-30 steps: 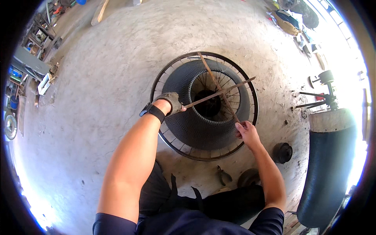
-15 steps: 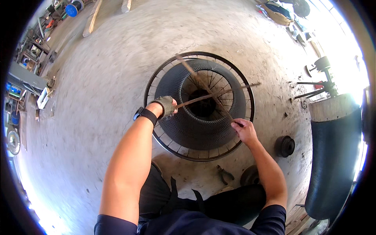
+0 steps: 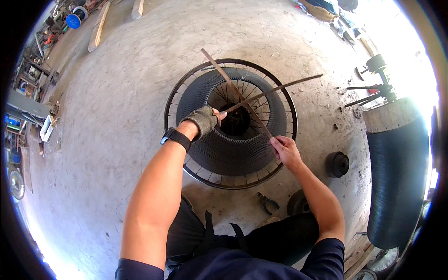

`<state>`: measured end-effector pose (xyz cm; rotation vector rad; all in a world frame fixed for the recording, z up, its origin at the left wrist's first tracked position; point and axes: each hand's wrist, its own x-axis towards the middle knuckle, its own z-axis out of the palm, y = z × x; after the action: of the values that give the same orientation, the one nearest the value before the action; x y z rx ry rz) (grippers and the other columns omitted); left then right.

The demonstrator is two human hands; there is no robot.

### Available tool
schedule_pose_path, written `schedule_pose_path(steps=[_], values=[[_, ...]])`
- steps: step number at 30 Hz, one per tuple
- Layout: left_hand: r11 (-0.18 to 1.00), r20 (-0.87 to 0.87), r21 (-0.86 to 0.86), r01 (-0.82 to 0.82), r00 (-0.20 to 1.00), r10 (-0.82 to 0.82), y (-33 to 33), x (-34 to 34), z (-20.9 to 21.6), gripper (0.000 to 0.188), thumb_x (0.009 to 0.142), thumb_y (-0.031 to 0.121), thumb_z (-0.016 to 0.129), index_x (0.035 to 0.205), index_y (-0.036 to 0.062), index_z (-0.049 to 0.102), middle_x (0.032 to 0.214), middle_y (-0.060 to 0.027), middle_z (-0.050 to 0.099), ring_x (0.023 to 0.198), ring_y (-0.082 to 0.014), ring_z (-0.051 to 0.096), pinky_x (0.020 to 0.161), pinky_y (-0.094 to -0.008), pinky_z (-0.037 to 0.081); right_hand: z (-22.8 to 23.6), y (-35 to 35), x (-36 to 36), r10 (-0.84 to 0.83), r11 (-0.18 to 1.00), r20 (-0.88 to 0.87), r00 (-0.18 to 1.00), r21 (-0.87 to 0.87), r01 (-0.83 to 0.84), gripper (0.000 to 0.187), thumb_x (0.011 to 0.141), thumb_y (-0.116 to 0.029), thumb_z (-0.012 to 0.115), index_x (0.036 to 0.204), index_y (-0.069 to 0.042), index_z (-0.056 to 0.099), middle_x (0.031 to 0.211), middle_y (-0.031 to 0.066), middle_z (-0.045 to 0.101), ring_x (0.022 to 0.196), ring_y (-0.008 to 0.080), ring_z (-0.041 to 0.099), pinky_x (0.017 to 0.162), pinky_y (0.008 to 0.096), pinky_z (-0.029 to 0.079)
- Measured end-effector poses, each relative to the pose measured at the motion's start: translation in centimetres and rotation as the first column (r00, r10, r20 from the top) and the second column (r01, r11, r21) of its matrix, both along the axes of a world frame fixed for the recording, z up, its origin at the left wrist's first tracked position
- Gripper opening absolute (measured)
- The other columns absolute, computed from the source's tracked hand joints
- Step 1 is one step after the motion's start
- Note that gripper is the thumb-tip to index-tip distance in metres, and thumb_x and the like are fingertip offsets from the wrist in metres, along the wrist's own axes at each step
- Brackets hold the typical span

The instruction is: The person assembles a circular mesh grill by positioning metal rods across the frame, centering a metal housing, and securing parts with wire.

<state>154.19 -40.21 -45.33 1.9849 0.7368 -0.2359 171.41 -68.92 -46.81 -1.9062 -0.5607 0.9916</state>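
Observation:
A wide black ring with a fine ribbed surface [image 3: 233,156], like a wound coil, lies on a large spoked wheel-like frame [image 3: 295,112] on the floor. My left hand [image 3: 205,122], in a grey fingerless glove, is closed on the near end of a thin brown strip [image 3: 284,86], which slants up to the right. With bare fingers my right hand [image 3: 285,150] pinches the lower end of a second thin strip [image 3: 213,61], slanting up to the left. The two strips cross above the ring's open centre. Whether they are metal or wood I cannot tell.
Pliers [image 3: 268,204] and a dark round part [image 3: 298,203] lie near my knees. A black spool-like piece [image 3: 338,164] sits to the right, beside a large dark roll [image 3: 396,182] and a metal stand [image 3: 383,88]. Wooden beams [image 3: 99,27] lie at the far left.
My left hand has moved right, over the ring's centre, and its strip now reaches farther up to the right. The right hand still pinches its strip. The whole view has shifted slightly.

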Motion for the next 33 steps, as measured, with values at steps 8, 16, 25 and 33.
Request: schedule_pose_path(steps=[8, 16, 25, 33], values=[[0.999, 0.037, -0.011, -0.045, 0.998, 0.045, -0.6, 0.2, 1.7, 0.051, 0.096, 0.053, 0.053, 0.078, 0.0078, 0.067, 0.063, -0.0017, 0.053, 0.063, -0.0155, 0.052, 0.063, -0.0342, 0.043, 0.6, 0.5, -1.4, -0.005, 0.998, -0.166, 0.986, 0.058, 0.015, 0.031, 0.102, -0.026, 0.054, 0.090, 0.001, 0.063, 0.065, -0.0010, 0.052, 0.055, 0.0086, 0.047, 0.051, 0.0242, 0.038], [0.955, 0.273, -0.188, -0.230, 0.922, 0.276, -0.2, 0.4, 1.9, 0.056, 0.096, 0.058, 0.051, 0.078, 0.0083, 0.069, 0.057, 0.0025, 0.047, 0.056, -0.0091, 0.045, 0.055, -0.0264, 0.036, 0.6, 0.7, -2.3, -0.097, 0.922, -0.322, 0.942, 0.328, 0.207, 0.023, 0.104, -0.021, 0.048, 0.106, 0.000, 0.057, 0.071, 0.0048, 0.058, 0.059, 0.0119, 0.052, 0.055, 0.0264, 0.043], [0.833, 0.348, -0.229, -0.503, 0.757, 0.553, 1.2, 0.0, 3.6, 0.057, 0.098, 0.057, 0.050, 0.080, 0.0069, 0.070, 0.056, 0.0016, 0.047, 0.054, -0.0109, 0.045, 0.054, -0.0277, 0.037, 1.8, 1.3, -3.4, -0.155, 0.932, -0.469, 0.870, 0.223, 0.287, 0.021, 0.105, -0.019, 0.044, 0.113, 0.000, 0.049, 0.091, 0.0155, 0.066, 0.076, 0.0202, 0.066, 0.068, 0.0326, 0.054], [0.890, 0.295, 0.108, -0.443, 0.869, 0.397, 2.6, -0.3, 1.2, 0.046, 0.097, 0.046, 0.055, 0.086, 0.0014, 0.062, 0.073, -0.0186, 0.059, 0.072, -0.0316, 0.058, 0.071, -0.0419, 0.046, 1.3, 5.0, -8.0, -0.087, 0.972, -0.577, 0.812, 0.128, 0.195, 0.022, 0.105, -0.019, 0.043, 0.112, 0.001, 0.045, 0.095, 0.0179, 0.067, 0.077, 0.0234, 0.067, 0.070, 0.0339, 0.055]])
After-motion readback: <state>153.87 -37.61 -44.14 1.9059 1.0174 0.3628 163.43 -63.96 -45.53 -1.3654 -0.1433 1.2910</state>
